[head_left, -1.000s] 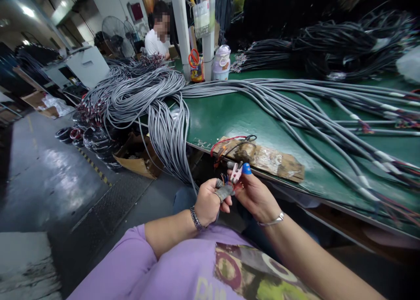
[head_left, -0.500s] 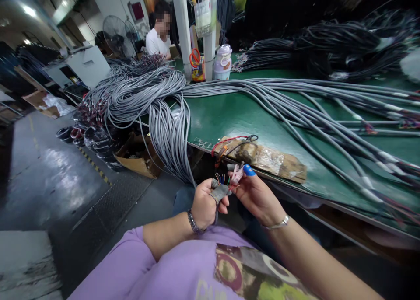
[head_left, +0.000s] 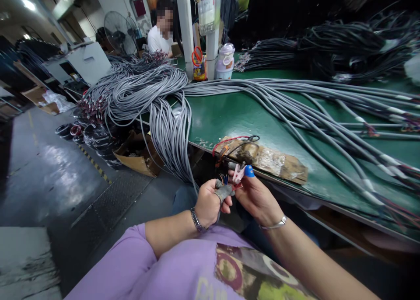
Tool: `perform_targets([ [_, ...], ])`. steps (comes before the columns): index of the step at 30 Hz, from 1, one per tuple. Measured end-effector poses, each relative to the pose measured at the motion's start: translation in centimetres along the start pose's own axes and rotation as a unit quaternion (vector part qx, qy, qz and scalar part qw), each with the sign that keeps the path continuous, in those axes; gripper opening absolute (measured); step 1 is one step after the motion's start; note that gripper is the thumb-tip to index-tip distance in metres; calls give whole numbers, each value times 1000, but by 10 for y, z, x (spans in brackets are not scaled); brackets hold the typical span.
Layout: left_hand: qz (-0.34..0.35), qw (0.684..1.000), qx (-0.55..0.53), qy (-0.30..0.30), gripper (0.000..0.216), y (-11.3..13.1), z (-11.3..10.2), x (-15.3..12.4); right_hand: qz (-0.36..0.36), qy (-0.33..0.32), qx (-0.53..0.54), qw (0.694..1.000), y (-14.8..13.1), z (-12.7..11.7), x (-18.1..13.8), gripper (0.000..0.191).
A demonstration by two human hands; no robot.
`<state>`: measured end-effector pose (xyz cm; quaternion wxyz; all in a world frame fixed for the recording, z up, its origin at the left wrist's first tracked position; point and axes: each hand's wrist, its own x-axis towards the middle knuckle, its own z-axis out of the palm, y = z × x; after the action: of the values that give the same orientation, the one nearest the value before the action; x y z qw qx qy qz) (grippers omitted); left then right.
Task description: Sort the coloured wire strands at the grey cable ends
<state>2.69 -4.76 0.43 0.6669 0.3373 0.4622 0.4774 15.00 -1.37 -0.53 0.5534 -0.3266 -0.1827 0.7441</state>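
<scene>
My left hand (head_left: 207,203) is closed around the end of a multi-core cable, its finger and thumb partly wrapped in grey coverings. Thin coloured wires (head_left: 224,178), blue and orange among them, fan out above the grip, and reddish strands (head_left: 236,186) point toward the other hand. My right hand (head_left: 257,198), with a blue cover on the thumb, pinches a small pale pink clip-like tool (head_left: 238,173) close to those strands. Whether the tool touches the wires cannot be made out. Both hands are in front of the table's near edge.
On the green table (head_left: 216,116), a taped wooden board (head_left: 278,162) lies along the near edge beside a red lead (head_left: 226,140). Grey cables (head_left: 259,86) stretch rightward; a big coil (head_left: 141,90) hangs over the left side. A cardboard box (head_left: 138,155) sits below. A person (head_left: 159,40) sits beyond.
Both hands remain close together, with the left slightly further right in the picture. The pink tool sits slightly lower and more upright over the reddish strands. The view has shifted a little.
</scene>
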Motion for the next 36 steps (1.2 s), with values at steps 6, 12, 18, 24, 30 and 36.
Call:
perform_targets([
  [6,19,1000,13,-6,40,-4,-10,-7,40,-80,-63,994,-5,-6,-15,54],
  [12,36,996,72,-49,40,-9,-20,-10,-58,-66,-273,958,0,-13,-33,27],
  [18,-41,981,123,-148,49,2,-19,-9,-58,-115,-335,933,-9,-5,-36,31],
  [24,-51,993,41,-100,44,-1,-19,-6,-96,-94,-335,932,-4,-13,-33,29],
  [30,-76,995,-37,-49,41,-11,-18,1,-389,-127,-511,756,-6,-22,-41,11],
  [36,-67,995,-66,-29,37,-11,-19,3,-476,-108,-570,661,-1,-32,-49,25],
])
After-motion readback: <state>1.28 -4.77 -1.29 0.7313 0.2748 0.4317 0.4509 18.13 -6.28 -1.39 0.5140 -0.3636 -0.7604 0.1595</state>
